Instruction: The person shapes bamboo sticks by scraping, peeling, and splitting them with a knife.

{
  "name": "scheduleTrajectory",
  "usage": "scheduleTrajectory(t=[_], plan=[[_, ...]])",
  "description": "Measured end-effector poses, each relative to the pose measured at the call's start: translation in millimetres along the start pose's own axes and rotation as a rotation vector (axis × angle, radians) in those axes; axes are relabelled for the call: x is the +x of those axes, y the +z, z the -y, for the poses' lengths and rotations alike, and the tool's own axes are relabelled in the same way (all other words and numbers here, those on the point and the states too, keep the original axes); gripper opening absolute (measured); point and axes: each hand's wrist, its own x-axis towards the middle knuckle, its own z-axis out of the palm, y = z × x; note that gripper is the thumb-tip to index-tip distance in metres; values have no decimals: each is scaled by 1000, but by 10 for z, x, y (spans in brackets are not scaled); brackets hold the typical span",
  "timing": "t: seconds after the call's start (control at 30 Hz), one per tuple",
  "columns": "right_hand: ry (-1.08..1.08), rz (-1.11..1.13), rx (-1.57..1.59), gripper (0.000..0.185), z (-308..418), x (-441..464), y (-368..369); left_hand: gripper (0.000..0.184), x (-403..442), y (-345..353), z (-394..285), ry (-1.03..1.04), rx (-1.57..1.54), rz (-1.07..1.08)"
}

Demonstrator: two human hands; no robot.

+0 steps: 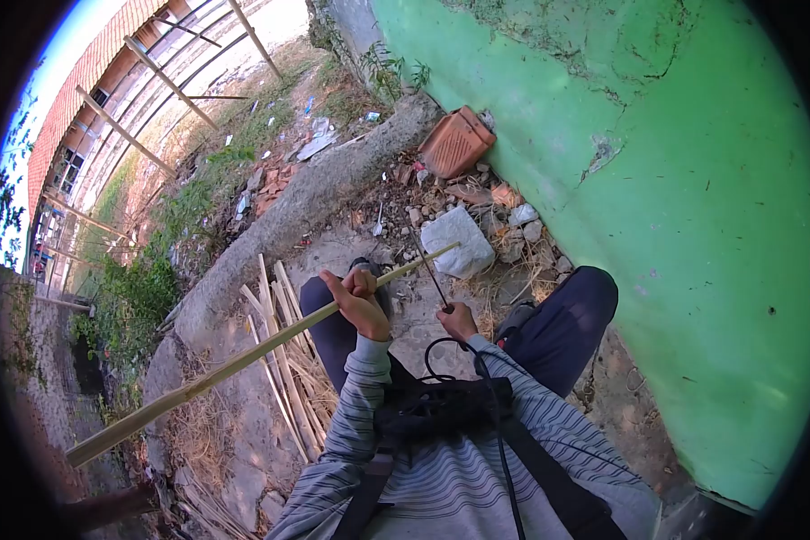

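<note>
A long split bamboo strip [234,362] runs slantwise across my front, from the lower left to a far tip over a white block [466,256]. My left hand [362,304] is closed round it near the far end, the thumb sticking out. In my right hand [457,321] is a thin, dark-bladed knife [436,283], its handle mostly hidden by the fingers. The blade points up and away, and its upper part comes close to the strip; whether they touch I cannot tell. Several more bamboo strips [288,369] lie on the ground beside my left knee.
A green wall [666,225] rises close on the right. Rubble and an orange roof tile [457,142] lie ahead at its foot. A low concrete ridge [270,220] crosses the left, with plants and litter beyond. A black cable [504,450] hangs down my front.
</note>
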Motion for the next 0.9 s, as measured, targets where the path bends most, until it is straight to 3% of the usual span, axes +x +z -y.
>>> scheduleTrajectory(t=[0.13,0.23,0.3,0.33,0.43,0.5,0.57,0.6,0.67,0.7,0.77,0.83,0.9], plan=[[-124,-19,33,23,146,-83,-15,68,-7,-3,55,50,44,101],[-150,113,8,29,179,-100,-46,68,-32,-1,72,50,81,154],[-47,32,47,28,150,-88,-84,69,-42,-18,74,60,99,205],[208,143,196,24,130,-63,-141,68,-49,-37,85,64,102,209],[86,107,198,25,217,-95,-165,67,-45,-98,79,61,124,235],[192,136,273,25,275,-121,-166,66,-22,-144,124,49,137,244],[-206,47,130,24,288,-156,-128,69,-23,-230,197,73,280,232],[-183,128,76,26,300,-119,-160,69,-55,-215,149,65,284,224],[-182,108,81,24,333,-125,-180,63,-80,-145,55,146,372,452],[-189,81,86,24,322,-141,-186,63,-98,-162,60,141,372,450],[-122,36,114,25,31,10,-85,63,-111,-192,55,144,370,446],[339,72,166,27,16,54,-155,63,-144,-186,54,158,382,460],[271,26,63,27,3,62,-167,62,-152,-188,51,169,392,479]])
